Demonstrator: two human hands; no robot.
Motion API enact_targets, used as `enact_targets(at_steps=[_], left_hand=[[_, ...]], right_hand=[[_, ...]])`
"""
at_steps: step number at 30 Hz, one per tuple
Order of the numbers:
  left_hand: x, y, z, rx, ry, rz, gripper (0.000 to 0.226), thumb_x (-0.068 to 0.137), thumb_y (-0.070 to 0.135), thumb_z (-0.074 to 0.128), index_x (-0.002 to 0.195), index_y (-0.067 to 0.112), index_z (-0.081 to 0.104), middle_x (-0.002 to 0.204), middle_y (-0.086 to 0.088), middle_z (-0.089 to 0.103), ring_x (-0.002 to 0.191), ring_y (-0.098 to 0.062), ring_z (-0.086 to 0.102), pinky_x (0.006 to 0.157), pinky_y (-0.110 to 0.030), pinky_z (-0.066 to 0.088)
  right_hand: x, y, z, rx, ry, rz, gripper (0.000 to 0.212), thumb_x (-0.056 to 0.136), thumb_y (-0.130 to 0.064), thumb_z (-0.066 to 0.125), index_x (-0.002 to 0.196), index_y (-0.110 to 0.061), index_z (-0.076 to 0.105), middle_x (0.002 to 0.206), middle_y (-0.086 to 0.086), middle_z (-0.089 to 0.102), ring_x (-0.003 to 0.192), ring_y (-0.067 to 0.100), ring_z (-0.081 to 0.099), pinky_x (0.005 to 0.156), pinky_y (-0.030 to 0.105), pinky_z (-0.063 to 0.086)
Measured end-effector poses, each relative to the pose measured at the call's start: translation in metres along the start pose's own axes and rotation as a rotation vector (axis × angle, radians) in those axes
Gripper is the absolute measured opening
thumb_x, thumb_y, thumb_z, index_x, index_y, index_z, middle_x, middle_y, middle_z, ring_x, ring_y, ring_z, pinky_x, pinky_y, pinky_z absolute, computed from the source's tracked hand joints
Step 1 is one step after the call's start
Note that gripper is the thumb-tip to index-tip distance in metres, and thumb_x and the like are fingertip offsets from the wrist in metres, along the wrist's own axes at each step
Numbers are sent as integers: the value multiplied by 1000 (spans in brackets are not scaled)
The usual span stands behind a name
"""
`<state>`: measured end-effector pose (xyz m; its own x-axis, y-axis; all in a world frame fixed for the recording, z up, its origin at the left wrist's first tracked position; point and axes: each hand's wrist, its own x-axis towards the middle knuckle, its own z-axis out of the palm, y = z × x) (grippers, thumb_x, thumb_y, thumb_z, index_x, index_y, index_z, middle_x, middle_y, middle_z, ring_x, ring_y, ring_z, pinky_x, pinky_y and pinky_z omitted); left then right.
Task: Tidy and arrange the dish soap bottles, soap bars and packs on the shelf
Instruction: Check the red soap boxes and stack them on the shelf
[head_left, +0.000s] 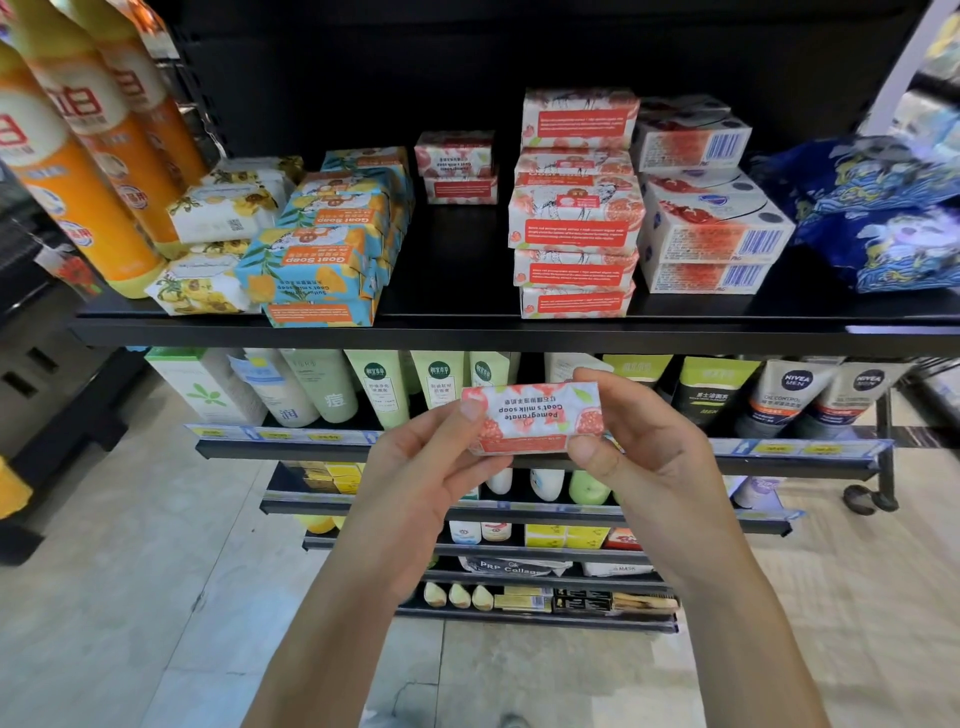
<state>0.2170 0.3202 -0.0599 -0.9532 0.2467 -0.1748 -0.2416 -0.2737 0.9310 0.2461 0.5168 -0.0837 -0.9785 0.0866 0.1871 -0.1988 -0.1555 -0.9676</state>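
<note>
Head view: the left hand (421, 467) and the right hand (641, 452) together hold 1 pomegranate soap bar (532, 415) in the air, below the front edge of the shelf (467, 332). The fingers (470, 410) of each hand are curled round 1 end of the bar, the left at its left end and the right at its right end, with the thumbs on its near face. Its printed text reads upside down.

Straight above the fingers, on the shelf, stands a stack of matching red-and-white bars (574, 228), with a smaller pile of 2 (457, 166) further back and to the left. Up and right of the fingers sit white barcoded boxes (711, 234) just beside that stack, then blue packs (883, 218) at the far right.

Up and left of the fingers lie blue-and-orange Goat Soap bars (322, 260), with yellow-flowered bars (223, 208) beside them and orange dish soap bottles (78, 197) at the far left.

Behind the fingers, a lower shelf (285, 451) carries tubes (376, 389).
</note>
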Motion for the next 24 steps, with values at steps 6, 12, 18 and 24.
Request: enact_targets(at_steps=[6, 12, 18, 24], left_hand=[[1, -1, 0, 15, 25, 5, 50, 85, 30, 69, 127, 2, 67, 116, -13, 76, 113, -26, 72, 107, -43, 50], [2, -2, 1, 9, 15, 11, 46, 85, 28, 68, 124, 3, 68, 114, -12, 76, 112, -24, 72, 104, -39, 54], [2, -3, 2, -2, 15, 16, 52, 83, 26, 69, 130, 4, 65, 114, -11, 77, 110, -21, 72, 102, -35, 55], [3, -3, 0, 55, -3, 28, 55, 78, 27, 69, 133, 22, 67, 107, 3, 77, 104, -11, 71, 95, -30, 54]], right_hand=[[2, -3, 5, 3, 68, 235, 57, 83, -55, 78, 128, -23, 66, 119, 2, 75, 112, 19, 71, 97, 36, 54], [3, -3, 6, 2, 115, 286, 51, 83, -52, 78, 116, -14, 74, 107, 8, 78, 98, 25, 74, 100, 43, 54], [3, 2, 3, 28, 102, 276, 64, 72, -55, 77, 118, -10, 73, 114, 7, 77, 106, 25, 72, 108, 48, 48], [4, 4, -1, 77, 106, 260, 56, 74, -34, 87, 124, -15, 70, 119, 11, 74, 117, 26, 69, 108, 45, 48]])
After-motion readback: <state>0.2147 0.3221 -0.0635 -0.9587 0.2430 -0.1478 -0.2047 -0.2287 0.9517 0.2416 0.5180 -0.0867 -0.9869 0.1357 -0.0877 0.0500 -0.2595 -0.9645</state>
